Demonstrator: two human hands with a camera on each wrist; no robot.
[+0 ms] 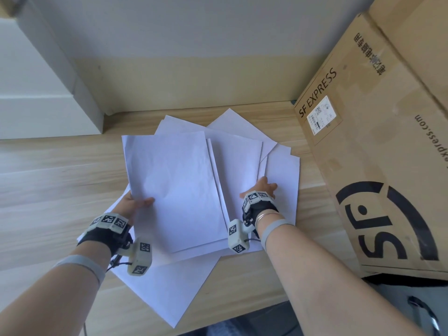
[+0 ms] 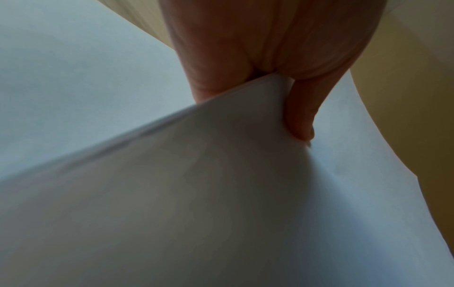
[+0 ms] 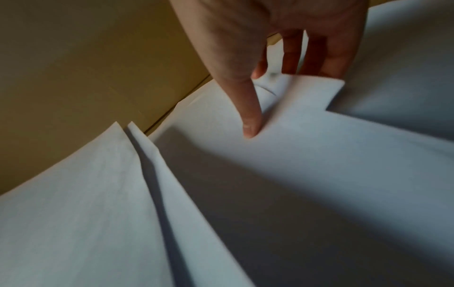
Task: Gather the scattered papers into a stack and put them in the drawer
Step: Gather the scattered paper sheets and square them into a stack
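Several white sheets of paper (image 1: 179, 185) lie fanned and overlapping in the middle of a light wooden desk (image 1: 48, 175). My left hand (image 1: 137, 203) pinches the left edge of the top sheets, thumb on top; in the left wrist view the paper edge (image 2: 221, 155) sits wedged between thumb and fingers of the left hand (image 2: 253, 112). My right hand (image 1: 260, 190) holds the sheets on the right side (image 1: 281, 175). In the right wrist view the right hand (image 3: 282, 103) has its thumb pressed on a sheet (image 3: 319, 155) and its fingers tucked under the corner. No drawer is recognisable.
A large cardboard box (image 1: 378, 146) printed SF EXPRESS leans close on the right, nearly touching the papers. A white block (image 1: 36, 93) stands at the back left against the wall. One sheet (image 1: 169, 287) reaches toward the desk's front edge. A dark curved handle (image 1: 424, 314) shows below at the lower right.
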